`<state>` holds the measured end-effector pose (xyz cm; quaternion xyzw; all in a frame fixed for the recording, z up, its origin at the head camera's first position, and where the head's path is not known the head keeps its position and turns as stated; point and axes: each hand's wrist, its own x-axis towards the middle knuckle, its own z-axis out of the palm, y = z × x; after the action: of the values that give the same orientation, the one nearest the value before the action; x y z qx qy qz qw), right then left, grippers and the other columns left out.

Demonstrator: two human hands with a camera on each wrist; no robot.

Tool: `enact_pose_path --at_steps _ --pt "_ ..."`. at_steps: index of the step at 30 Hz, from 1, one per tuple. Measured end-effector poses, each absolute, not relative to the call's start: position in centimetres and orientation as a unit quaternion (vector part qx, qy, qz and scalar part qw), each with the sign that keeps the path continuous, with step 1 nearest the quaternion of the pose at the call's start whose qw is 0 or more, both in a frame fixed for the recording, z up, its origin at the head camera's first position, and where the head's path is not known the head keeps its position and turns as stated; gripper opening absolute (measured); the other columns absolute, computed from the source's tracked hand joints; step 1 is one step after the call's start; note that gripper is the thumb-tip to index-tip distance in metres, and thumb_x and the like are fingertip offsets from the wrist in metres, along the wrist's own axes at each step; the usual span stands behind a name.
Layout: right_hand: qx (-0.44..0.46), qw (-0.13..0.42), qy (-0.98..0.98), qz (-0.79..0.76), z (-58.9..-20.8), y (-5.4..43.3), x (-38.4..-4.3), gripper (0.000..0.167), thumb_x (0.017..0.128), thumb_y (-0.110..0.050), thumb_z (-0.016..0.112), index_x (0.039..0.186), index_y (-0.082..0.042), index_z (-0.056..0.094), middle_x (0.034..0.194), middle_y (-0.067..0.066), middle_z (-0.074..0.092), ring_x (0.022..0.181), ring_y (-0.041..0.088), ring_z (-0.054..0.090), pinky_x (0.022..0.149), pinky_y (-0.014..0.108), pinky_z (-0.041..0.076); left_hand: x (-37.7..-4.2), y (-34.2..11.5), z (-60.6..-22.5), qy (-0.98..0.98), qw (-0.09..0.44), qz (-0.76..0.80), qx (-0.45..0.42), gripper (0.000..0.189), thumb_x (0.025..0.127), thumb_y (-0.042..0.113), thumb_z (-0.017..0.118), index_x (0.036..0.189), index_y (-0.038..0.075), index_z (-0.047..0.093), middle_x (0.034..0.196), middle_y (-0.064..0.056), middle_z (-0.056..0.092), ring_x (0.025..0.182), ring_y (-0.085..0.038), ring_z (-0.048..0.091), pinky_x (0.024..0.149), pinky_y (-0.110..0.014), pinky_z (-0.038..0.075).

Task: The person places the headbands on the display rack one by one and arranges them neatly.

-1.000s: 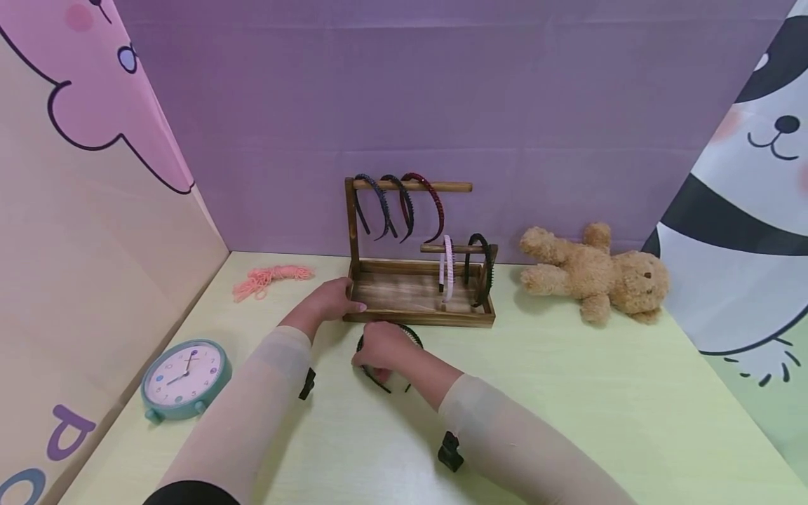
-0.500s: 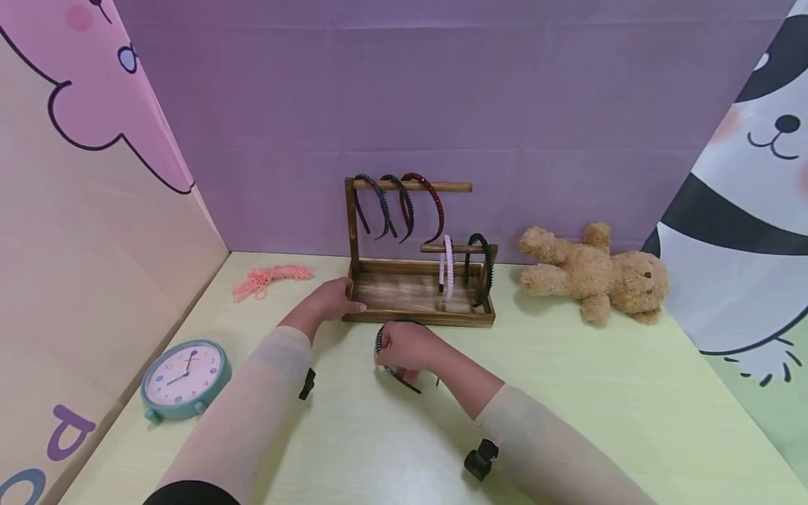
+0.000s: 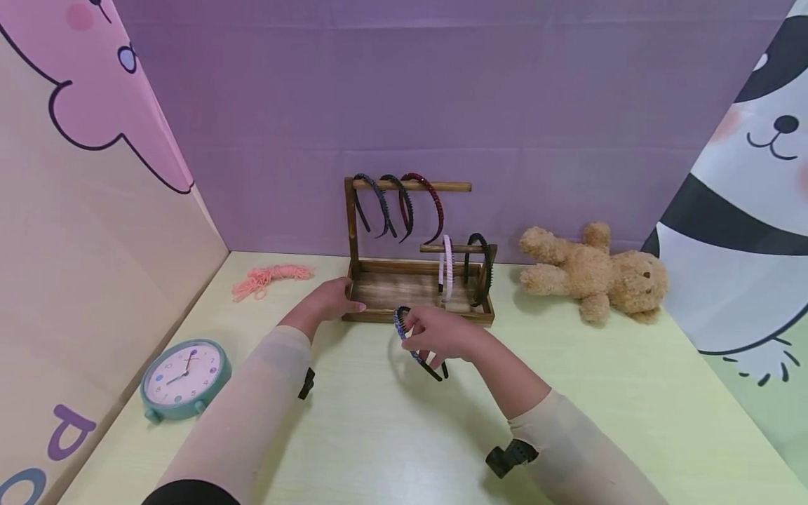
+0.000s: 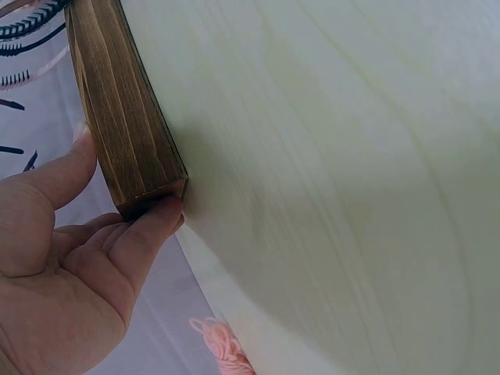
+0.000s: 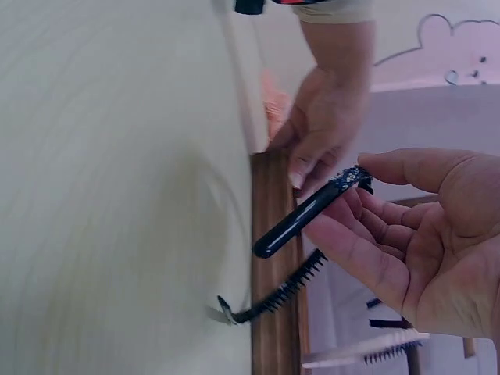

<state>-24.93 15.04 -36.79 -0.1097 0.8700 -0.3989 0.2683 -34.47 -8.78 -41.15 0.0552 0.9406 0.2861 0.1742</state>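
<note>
My right hand (image 3: pixel 445 333) pinches a dark headband (image 3: pixel 400 324) with a glittery blue-purple band, just in front of the wooden rack. In the right wrist view the thumb and fingers hold the headband (image 5: pixel 301 223) by one arm, and its toothed inner side shows. My left hand (image 3: pixel 328 300) grips the left end of the rack's tray (image 3: pixel 410 315), thumb over the rim; the left wrist view shows fingers around the wooden corner (image 4: pixel 152 176). On the upper bar (image 3: pixel 457 186) hang a blue, a black and a dark red headband (image 3: pixel 435 203). The lower bar carries a white headband (image 3: pixel 449 270) and a black one (image 3: pixel 486 270).
A teal alarm clock (image 3: pixel 186 379) lies at the left of the table. Behind it is a bundle of pink yarn (image 3: pixel 271 279). A brown teddy bear (image 3: pixel 587 273) lies to the right of the rack. A purple cloth (image 3: pixel 549 105) closes off the back.
My right hand has lifted the headband off the table, moving right and slightly toward the rack, and the headband has turned more upright. My left hand stays on the tray.
</note>
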Motion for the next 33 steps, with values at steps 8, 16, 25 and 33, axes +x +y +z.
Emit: enact_pose_path --at_steps 8,16,25,33 --pt "-0.134 0.255 0.861 -0.419 -35.0 16.9 -24.4 0.032 0.094 -0.013 0.065 0.122 -0.004 0.053 0.107 0.013 0.063 0.090 0.024 0.065 0.072 0.042 0.061 -34.4 -8.8 -41.1 0.938 0.176 0.292 0.054 0.081 0.093 0.034 0.068 0.154 0.002 0.026 0.156 -0.020 0.035 0.143 -0.034 0.034 0.118 -0.049 0.029" --pt "-0.164 0.197 0.855 -0.451 -32.5 18.6 -23.7 0.029 0.095 -0.011 0.063 0.121 -0.002 0.052 0.103 0.014 0.060 0.092 0.026 0.066 0.080 0.041 0.060 -34.4 -8.8 -41.2 0.940 0.176 0.287 0.058 0.081 0.093 0.035 0.068 0.154 0.002 0.026 0.155 -0.020 0.035 0.143 -0.035 0.034 0.118 -0.049 0.029" --pt "-0.181 0.082 0.851 -0.486 -28.8 21.3 -23.4 0.033 0.097 -0.014 0.061 0.127 -0.003 0.051 0.108 0.015 0.057 0.099 0.029 0.060 0.084 0.036 0.059 -34.6 -8.9 -41.6 0.939 0.174 0.292 0.054 0.081 0.092 0.036 0.069 0.154 0.003 0.027 0.156 -0.019 0.035 0.144 -0.035 0.033 0.118 -0.049 0.029" --pt "-0.153 -0.066 0.833 -0.528 -25.6 23.7 -23.2 0.036 0.097 -0.012 0.062 0.128 0.001 0.050 0.106 0.009 0.057 0.095 0.018 0.061 0.082 0.025 0.058 -34.5 -8.7 -41.4 0.940 0.175 0.291 0.048 0.082 0.092 0.035 0.069 0.154 0.003 0.026 0.156 -0.019 0.034 0.144 -0.035 0.033 0.118 -0.050 0.029"
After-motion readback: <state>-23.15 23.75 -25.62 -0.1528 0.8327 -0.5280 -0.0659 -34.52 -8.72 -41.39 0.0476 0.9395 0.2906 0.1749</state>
